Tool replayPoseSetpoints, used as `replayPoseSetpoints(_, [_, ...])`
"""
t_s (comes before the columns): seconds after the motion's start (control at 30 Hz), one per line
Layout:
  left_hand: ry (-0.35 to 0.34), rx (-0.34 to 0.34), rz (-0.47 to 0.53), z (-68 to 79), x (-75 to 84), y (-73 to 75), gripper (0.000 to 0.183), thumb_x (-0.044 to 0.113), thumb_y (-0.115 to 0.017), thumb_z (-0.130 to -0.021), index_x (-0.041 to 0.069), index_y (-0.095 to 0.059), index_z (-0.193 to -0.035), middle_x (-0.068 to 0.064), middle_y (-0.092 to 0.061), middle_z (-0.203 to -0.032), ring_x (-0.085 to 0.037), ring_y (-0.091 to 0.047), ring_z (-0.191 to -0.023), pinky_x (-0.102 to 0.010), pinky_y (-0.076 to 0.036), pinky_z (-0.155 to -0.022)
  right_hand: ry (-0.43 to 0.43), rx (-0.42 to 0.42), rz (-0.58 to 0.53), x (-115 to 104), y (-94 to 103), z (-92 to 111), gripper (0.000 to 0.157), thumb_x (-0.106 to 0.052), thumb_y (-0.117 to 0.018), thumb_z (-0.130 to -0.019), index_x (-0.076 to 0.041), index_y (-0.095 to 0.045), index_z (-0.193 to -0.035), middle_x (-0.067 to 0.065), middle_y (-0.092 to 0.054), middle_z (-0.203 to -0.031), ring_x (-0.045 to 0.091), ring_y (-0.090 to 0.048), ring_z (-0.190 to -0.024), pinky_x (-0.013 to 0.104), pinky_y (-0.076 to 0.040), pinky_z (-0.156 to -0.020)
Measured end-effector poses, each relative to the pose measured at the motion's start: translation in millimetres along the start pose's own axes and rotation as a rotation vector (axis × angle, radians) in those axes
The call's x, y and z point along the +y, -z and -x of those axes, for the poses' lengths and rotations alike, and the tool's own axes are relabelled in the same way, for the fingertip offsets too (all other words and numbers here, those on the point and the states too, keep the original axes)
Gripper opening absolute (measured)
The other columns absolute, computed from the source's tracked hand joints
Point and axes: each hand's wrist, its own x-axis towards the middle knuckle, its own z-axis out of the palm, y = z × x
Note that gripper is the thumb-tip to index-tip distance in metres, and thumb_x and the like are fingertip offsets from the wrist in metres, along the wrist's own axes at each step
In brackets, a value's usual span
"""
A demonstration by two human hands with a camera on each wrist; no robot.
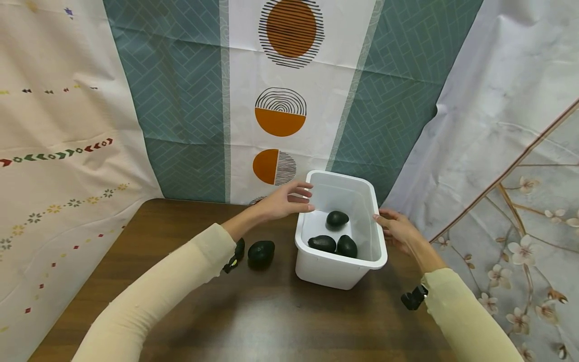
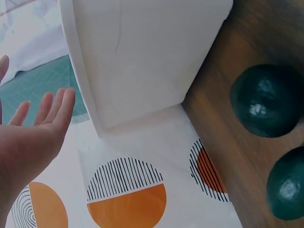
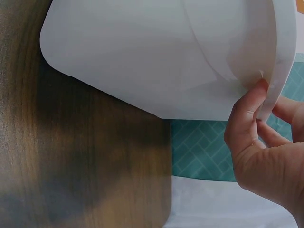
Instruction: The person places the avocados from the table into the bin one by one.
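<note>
A white plastic bin (image 1: 323, 271) stands on the table with three dark green avocados inside, one avocado (image 1: 336, 219) toward the back and two together at the front. My right hand (image 1: 398, 230) grips the bin's right rim; in the right wrist view, the rim lies between the thumb and fingers of that hand (image 3: 270, 161). Over the left rim, my left hand (image 1: 286, 201) is held with its fingers extended and holds nothing. Two more avocados lie on the table left of the bin, one avocado (image 1: 261, 254) in full view and another avocado (image 1: 240, 249) partly hidden by the left wrist.
The brown wooden table (image 1: 280, 327) meets a patterned cloth (image 1: 190, 100) hanging behind it. More hanging cloth stands at the left and right sides. A small black device (image 1: 413, 297) is on the right wrist.
</note>
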Motion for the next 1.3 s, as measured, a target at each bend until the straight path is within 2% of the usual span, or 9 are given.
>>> replayPoseSetpoints(0.33, [0.009,-0.002,-0.010,6.9,-8.9,10.1,0.066,0.022,-0.077,-0.099,0.012,-0.046,-0.156,-0.022,-0.054,-0.151,-0.039,-0.056,-0.138,-0.050,-0.051,-0.109,-0.012,-0.008,-0.007,0,2.0,0,0.072,-0.032,-0.058,-0.111,-0.001,-0.021,-0.165,0.002,-0.071,-0.115,0.015,-0.073,-0.100,0.037,-0.061,-0.079])
replayPoseSetpoints(0.63, [0.035,-0.009,-0.024,13.6,-9.4,18.0,0.066,0.022,-0.078,-0.099,0.011,-0.046,-0.156,-0.024,-0.052,-0.153,-0.037,-0.058,-0.137,-0.050,-0.051,-0.109,-0.006,-0.004,0.008,-1,1.0,0,0.074,-0.032,-0.058,-0.111,0.000,-0.020,-0.166,0.000,-0.071,-0.115,0.016,-0.073,-0.102,0.037,-0.060,-0.081])
replayPoseSetpoints(0.83, [0.033,-0.007,-0.064,18.6,-17.4,21.8,0.066,0.021,-0.077,-0.100,0.011,-0.045,-0.157,-0.022,-0.053,-0.151,-0.035,-0.060,-0.135,-0.048,-0.052,-0.107,0.000,0.005,0.001,0,0.5,0,0.073,-0.031,-0.057,-0.111,0.000,-0.020,-0.166,0.001,-0.070,-0.116,0.015,-0.072,-0.101,0.036,-0.060,-0.081])
replayPoseSetpoints(1.07, [0.059,-0.004,-0.080,26.2,-25.8,27.2,0.066,0.024,-0.078,-0.098,0.012,-0.047,-0.156,-0.015,-0.059,-0.147,-0.033,-0.062,-0.133,-0.046,-0.052,-0.108,-0.001,0.017,-0.011,0,-2.3,0,0.068,-0.026,-0.055,-0.112,0.003,-0.022,-0.164,-0.005,-0.069,-0.106,0.012,-0.071,-0.098,0.034,-0.060,-0.080])
replayPoseSetpoints(1.3, [0.066,-0.005,-0.072,32.3,-31.8,31.9,0.065,0.023,-0.078,-0.099,0.010,-0.047,-0.155,-0.016,-0.059,-0.144,-0.032,-0.063,-0.131,-0.046,-0.052,-0.107,0.013,0.030,-0.018,-2,-5.9,1,0.063,-0.026,-0.053,-0.113,0.003,-0.027,-0.162,-0.003,-0.066,-0.112,0.008,-0.068,-0.097,0.032,-0.058,-0.081])
